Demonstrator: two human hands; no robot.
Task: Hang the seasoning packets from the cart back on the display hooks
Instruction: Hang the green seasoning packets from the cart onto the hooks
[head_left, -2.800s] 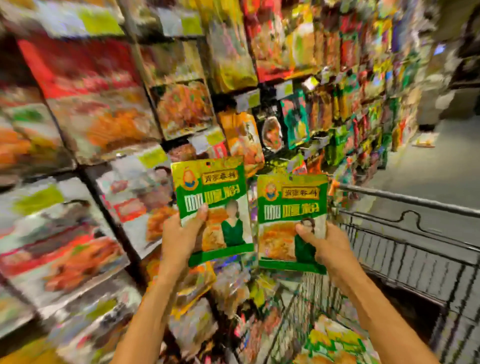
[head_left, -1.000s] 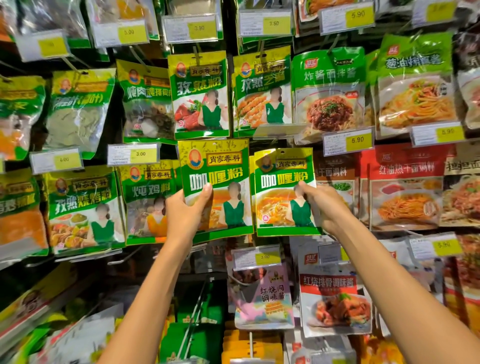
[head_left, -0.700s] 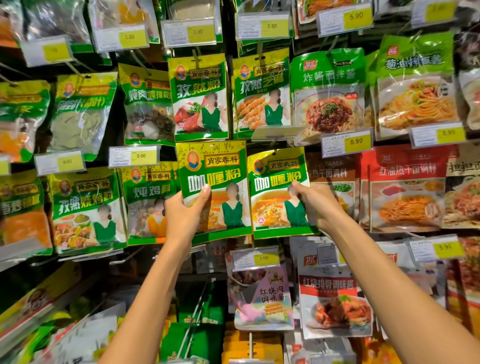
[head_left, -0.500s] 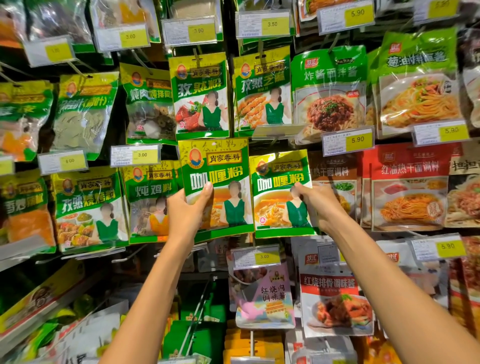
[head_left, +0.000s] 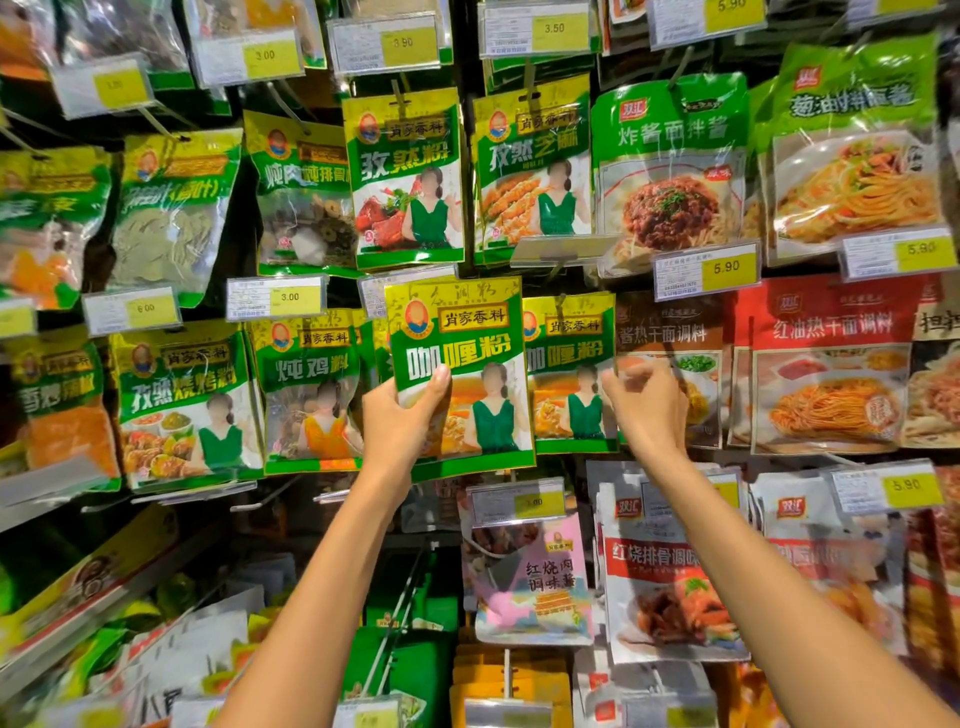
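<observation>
Crowded display hooks (head_left: 399, 98) flank a 3.00 tag (head_left: 276, 304). Left hand (head_left: 402, 421) clamps its fingers on a 咖喱粉 packet (head_left: 467, 332) overlapping its hung twin (head_left: 569, 358); right hand (head_left: 647, 402), blurred, fingers loosely curled, apparently empty.

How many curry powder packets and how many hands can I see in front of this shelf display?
Curry powder packets: 2 (the held curry powder packet, the hanging curry powder packet beside it)
Hands: 2 (left hand gripping the held one, right hand)
Total: 4; any packets stacked behind are hidden.
</observation>
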